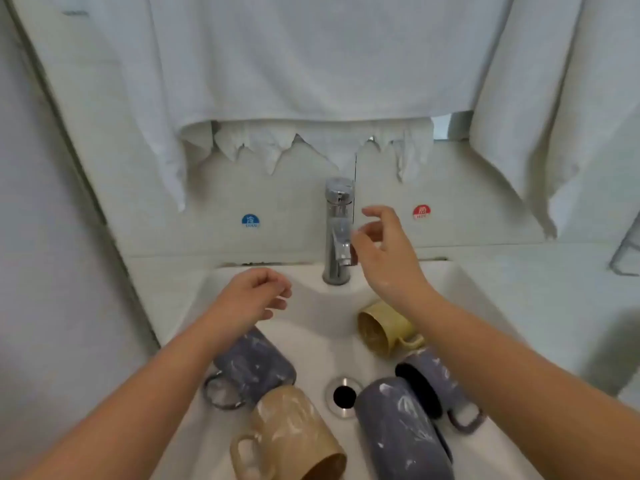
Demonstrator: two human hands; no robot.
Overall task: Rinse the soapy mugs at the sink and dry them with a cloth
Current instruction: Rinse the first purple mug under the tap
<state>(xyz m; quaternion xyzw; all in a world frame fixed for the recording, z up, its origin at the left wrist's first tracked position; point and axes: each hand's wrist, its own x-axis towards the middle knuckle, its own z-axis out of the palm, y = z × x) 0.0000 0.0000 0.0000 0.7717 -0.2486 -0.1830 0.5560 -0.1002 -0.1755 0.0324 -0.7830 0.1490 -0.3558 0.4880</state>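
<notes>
Soapy mugs (287,431), five in all, lie on their sides in the sink (311,341) around the drain (344,395), from 1 to 9 o'clock, apparently within reach of the stream. The right hand (381,251), fingers spread and holding nothing, hovers just beside the faucet (338,230) at 12 o'clock, probably to start water; the left hand (256,296) hangs loosely curled, empty. Towels (311,64) hang above the faucet, unobstructed.
</notes>
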